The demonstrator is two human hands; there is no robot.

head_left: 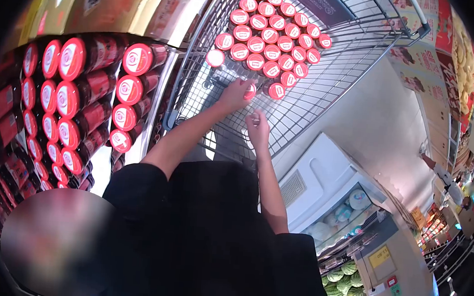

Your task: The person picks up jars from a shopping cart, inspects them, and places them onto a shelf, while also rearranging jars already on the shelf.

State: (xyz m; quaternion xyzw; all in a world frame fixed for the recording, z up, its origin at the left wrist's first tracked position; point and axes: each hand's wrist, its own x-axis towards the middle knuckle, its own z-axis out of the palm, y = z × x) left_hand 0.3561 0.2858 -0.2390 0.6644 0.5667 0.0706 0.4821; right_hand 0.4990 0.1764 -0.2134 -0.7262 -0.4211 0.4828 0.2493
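Over by the shopping cart [336, 61], the person's left hand [235, 95] has its fingers clamped on a red-lidded jar [249, 92] — just near of the packed jars [270, 36] inside. The right hand [257, 129] hovers just right and nearer, fingers curled — I can't tell whether their tips meet. Stacked jars [69, 98] line the left, with a white freezer [317, 178] right.

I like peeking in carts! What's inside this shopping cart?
Lots of red-lidded jars stand together inside the shopping cart. Anything underneath them is covered, so I can't tell. The left hand hides a bit more.
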